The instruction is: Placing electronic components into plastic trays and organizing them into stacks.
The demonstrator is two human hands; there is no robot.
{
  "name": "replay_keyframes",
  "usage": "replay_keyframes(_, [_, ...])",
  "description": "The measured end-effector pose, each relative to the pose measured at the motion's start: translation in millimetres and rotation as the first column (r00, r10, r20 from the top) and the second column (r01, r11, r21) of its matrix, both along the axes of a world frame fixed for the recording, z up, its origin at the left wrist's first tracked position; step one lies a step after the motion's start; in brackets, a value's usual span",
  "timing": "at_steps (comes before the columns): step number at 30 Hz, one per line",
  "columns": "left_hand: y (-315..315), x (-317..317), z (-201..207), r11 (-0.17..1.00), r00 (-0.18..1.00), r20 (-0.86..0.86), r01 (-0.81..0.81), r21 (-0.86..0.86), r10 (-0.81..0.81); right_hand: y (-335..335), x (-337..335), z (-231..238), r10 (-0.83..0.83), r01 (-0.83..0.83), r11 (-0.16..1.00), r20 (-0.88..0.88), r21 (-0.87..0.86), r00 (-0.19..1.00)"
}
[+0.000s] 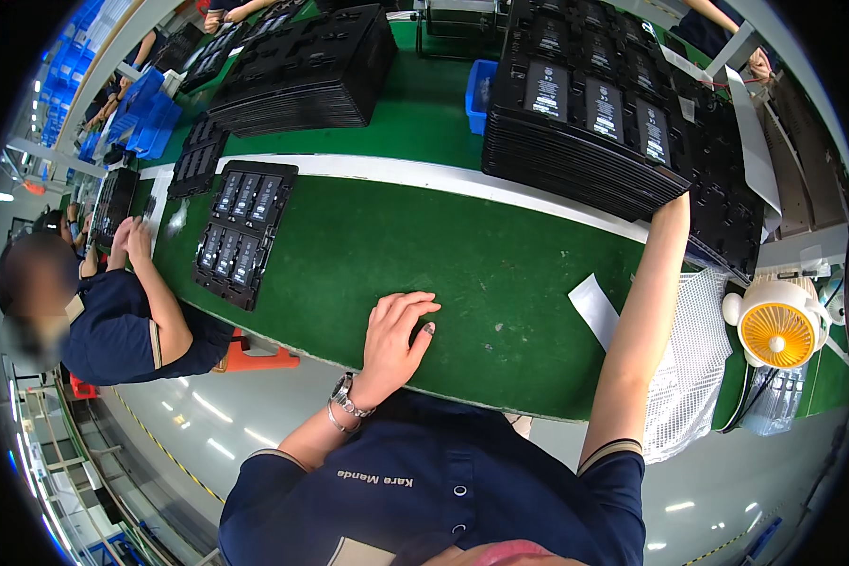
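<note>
My left hand (398, 338) rests on the green tabletop (387, 245) near its front edge, fingers loosely bent and apart, holding nothing. My right arm stretches out to a tall stack of black plastic trays (575, 170) at the far right. Only the back of my right hand (671, 209) shows, at the stack's near right corner; its fingers are hidden there. Flat black batteries (603, 111) with white print lie in the top tray's pockets. Left of my left hand, a single black tray (245, 234) lies flat on the table with several such batteries in it.
A second tray stack (302, 71) stands at the far left, beyond a white strip (377, 168). A blue bin (480, 97) sits between the stacks. On the right are bubble wrap (693, 363) and a small yellow-and-white fan (776, 330). A co-worker (123, 321) sits at the left.
</note>
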State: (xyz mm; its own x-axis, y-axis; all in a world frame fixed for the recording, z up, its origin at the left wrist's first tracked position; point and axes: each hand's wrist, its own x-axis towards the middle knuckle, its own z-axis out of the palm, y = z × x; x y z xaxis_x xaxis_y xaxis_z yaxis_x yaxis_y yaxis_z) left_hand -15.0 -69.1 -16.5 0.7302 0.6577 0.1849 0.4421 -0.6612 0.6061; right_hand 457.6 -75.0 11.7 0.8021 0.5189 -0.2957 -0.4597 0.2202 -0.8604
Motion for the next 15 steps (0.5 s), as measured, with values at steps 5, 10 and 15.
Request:
replay_keyframes(5, [7.5, 4.0, 5.3, 0.995, 0.999, 0.051, 0.016, -0.099, -0.011, 2.8, -1.2, 3.5, 0.022, -0.022, 1.000, -0.020, -0.018, 1.000])
replay_keyframes(10, [36.5, 31.6, 12.0, 0.918, 0.976, 0.218, 0.077, -0.390, 0.011, 1.3, -8.1, 1.3, 0.035, -0.036, 0.999, -0.034, -0.032, 0.999])
replay_keyframes(15, [81.6, 83.7, 17.0, 0.785, 0.923, 0.383, 0.204, -0.585, 0.045, 4.0, -10.3, 1.4, 0.020, -0.021, 0.999, -0.030, -0.034, 0.999])
